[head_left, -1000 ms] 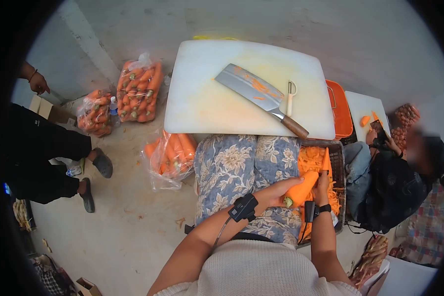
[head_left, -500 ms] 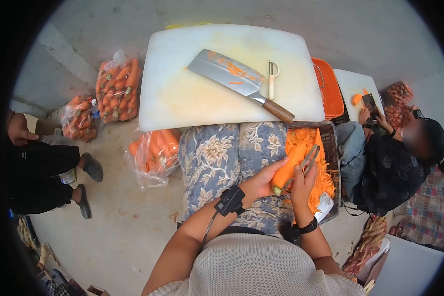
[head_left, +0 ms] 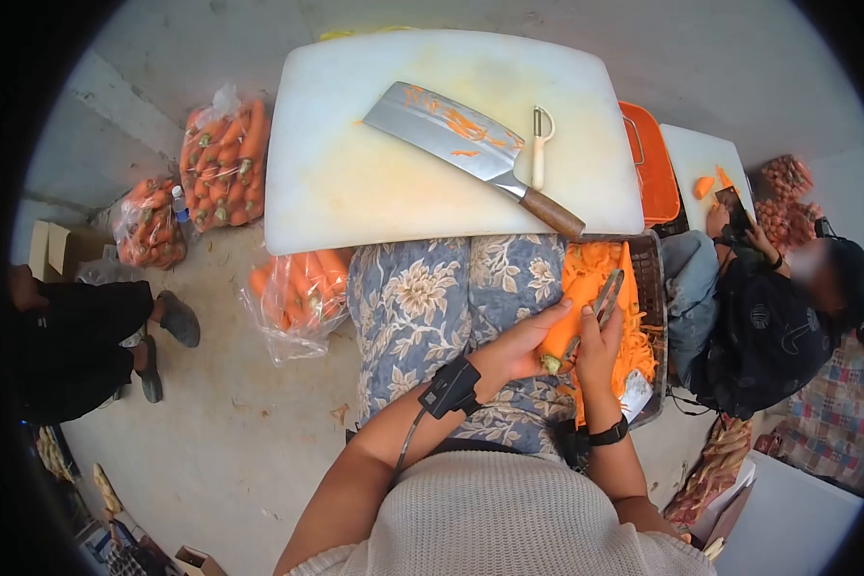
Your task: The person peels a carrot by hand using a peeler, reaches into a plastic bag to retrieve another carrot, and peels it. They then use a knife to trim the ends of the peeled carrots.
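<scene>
My left hand (head_left: 523, 346) is closed round a thick orange carrot (head_left: 568, 326), its green stem end pointing down toward me. In my right hand (head_left: 598, 355) is a metal peeler (head_left: 611, 291), held against the carrot's right side. Both hands are above my lap, near a dark crate (head_left: 653, 288) with orange carrot peelings (head_left: 636, 350) in it. Ahead of me, a cleaver (head_left: 451, 134) with a wooden handle and orange bits on its blade lies on a white cutting board (head_left: 355, 192). Right of it rests a pale-handled peeler (head_left: 538, 158).
Bags of carrots stand at the left: a tall bag (head_left: 223, 173), a smaller one (head_left: 152, 230) and an open one (head_left: 302, 298) by my knee. An orange bin (head_left: 655, 163) is right of the board. A co-worker (head_left: 768, 307) sits at the right; another person (head_left: 86, 336) is at the left.
My hands, the carrot and the peeler have shifted slightly right. The view has moved a little. The person at the left has changed leg position.
</scene>
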`<move>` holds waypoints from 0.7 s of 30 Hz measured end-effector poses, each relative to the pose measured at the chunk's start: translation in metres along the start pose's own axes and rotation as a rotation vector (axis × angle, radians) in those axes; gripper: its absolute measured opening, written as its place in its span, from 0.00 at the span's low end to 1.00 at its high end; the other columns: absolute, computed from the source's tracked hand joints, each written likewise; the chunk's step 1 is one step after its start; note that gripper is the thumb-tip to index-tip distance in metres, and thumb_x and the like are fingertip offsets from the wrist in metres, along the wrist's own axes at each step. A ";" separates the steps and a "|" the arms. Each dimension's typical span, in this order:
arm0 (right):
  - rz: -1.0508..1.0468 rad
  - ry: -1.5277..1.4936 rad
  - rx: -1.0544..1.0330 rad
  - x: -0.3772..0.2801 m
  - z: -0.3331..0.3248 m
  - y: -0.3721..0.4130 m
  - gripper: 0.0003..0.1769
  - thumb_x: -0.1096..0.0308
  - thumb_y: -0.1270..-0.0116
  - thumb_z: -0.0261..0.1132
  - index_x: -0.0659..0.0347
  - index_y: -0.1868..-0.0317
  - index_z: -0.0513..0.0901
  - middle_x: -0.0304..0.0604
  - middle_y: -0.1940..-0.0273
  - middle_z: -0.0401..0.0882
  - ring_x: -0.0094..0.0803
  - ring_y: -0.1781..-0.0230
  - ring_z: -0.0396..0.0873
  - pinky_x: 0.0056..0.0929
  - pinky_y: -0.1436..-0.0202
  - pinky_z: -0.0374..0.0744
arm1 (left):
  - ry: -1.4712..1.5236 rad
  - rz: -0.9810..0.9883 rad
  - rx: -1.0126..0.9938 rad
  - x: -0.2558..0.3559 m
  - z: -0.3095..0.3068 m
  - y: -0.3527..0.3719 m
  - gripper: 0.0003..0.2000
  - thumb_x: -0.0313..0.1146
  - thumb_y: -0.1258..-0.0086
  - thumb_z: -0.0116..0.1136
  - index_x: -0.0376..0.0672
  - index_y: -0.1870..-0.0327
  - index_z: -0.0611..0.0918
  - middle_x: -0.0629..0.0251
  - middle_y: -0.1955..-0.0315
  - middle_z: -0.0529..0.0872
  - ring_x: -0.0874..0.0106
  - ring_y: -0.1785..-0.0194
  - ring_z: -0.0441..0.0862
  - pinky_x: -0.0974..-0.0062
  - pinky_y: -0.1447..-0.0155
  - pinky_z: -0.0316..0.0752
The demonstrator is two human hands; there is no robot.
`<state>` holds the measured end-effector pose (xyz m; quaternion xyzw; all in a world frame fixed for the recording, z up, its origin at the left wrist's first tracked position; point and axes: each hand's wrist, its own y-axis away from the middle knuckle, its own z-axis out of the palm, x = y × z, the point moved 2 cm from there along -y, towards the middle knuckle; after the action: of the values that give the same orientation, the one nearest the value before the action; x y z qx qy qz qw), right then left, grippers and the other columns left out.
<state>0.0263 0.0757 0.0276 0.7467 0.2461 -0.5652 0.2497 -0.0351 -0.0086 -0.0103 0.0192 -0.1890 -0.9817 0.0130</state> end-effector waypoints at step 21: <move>0.105 0.034 0.075 0.030 -0.014 -0.052 0.12 0.65 0.39 0.59 0.65 0.62 0.69 0.36 0.73 0.69 0.17 0.79 0.65 0.18 0.78 0.65 | -0.099 -0.032 0.060 -0.002 -0.002 0.003 0.18 0.46 0.34 0.51 0.47 0.48 0.70 0.64 0.57 0.78 0.70 0.58 0.79 0.70 0.58 0.77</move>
<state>0.0099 0.1265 -0.0026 0.7769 0.1894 -0.5475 0.2466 -0.0329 -0.0123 -0.0110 -0.0261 -0.2185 -0.9754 -0.0127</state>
